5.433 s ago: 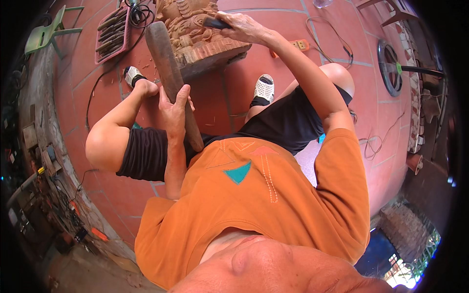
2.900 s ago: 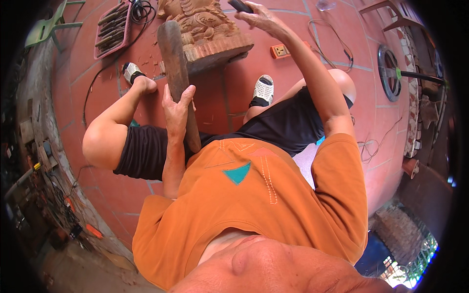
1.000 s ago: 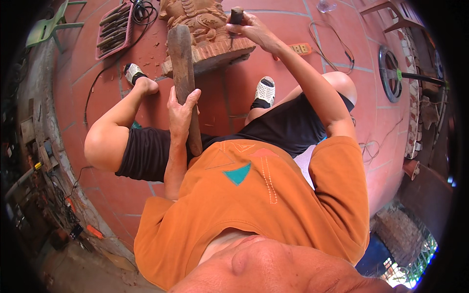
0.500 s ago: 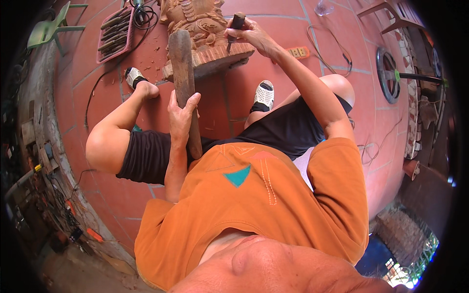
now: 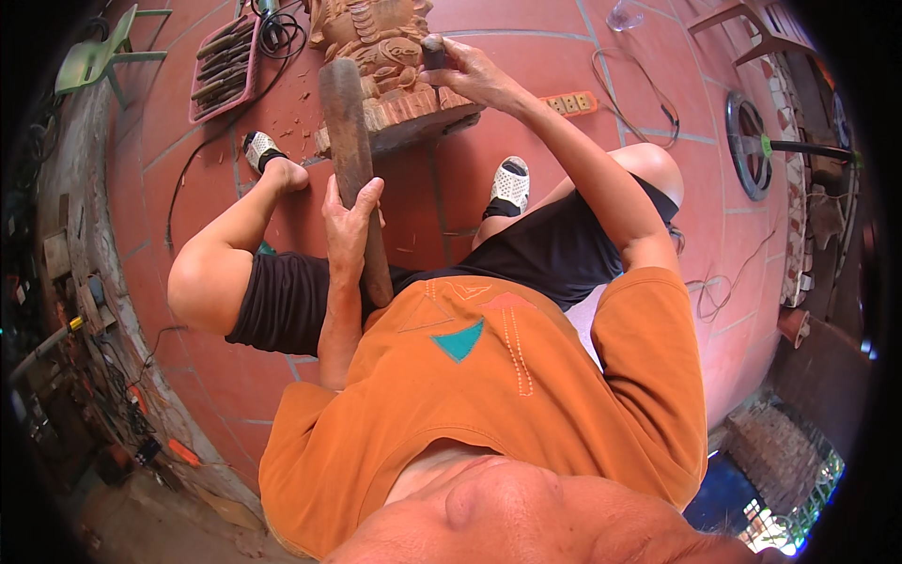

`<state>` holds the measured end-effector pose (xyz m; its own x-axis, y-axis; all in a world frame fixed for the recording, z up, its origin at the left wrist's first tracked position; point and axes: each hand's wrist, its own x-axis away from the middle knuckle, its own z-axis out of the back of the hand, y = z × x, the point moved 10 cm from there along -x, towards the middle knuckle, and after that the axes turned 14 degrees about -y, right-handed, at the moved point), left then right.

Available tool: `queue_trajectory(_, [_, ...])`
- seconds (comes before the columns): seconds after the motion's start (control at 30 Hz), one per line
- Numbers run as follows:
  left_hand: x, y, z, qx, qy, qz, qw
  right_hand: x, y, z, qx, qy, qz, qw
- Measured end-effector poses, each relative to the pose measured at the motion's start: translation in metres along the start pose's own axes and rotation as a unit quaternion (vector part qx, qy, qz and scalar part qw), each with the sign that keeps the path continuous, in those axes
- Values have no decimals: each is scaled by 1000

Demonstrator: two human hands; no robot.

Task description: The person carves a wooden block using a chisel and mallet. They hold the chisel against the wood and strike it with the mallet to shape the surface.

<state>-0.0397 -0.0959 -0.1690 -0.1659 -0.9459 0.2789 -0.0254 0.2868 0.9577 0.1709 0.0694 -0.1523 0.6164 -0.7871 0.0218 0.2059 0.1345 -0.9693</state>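
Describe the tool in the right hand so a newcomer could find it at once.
Start at the carved wooden figure standing on the red tiled floor at the top of the view. The right hand rests against the figure's right side, gripping a short dark chisel. Unlike the thick wooden mallet in the left hand, it is small and mostly hidden by fingers.

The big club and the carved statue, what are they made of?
The club in the left hand looks like plain dark wood, worn smooth. The carved statue looks like raw reddish wood, unpainted, with fresh chips lying around it.
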Motion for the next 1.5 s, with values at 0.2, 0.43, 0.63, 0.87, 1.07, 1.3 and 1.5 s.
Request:
queue_trajectory(0.2, [0,6,-1,0,5,-13,1000,-12,-6,-7,151,-55,13,987])
queue_trajectory(0.43, [1,32,-8,18,8,-60,998,-19,-18,-17,243,-73,32,967])
queue_trajectory(0.63, [0,48,-14,-26,28,-110,993,-22,-15,-27,287,-67,60,954])
queue_trajectory(0.87, [-2,34,-20,-18,-23,-53,998,-21,-16,-25,312,-65,73,945])
queue_trajectory(1.07, [-3,44,-18,-80,1,-75,994,-20,-15,-24,281,-86,-10,956])
queue_trajectory(1.3, [-1,20,-27,-58,-71,-5,996,-17,-7,0,214,-40,50,975])
queue_trajectory(1.5, [1,16,-13,-31,-35,4,999,-3,9,48,190,7,-58,980])
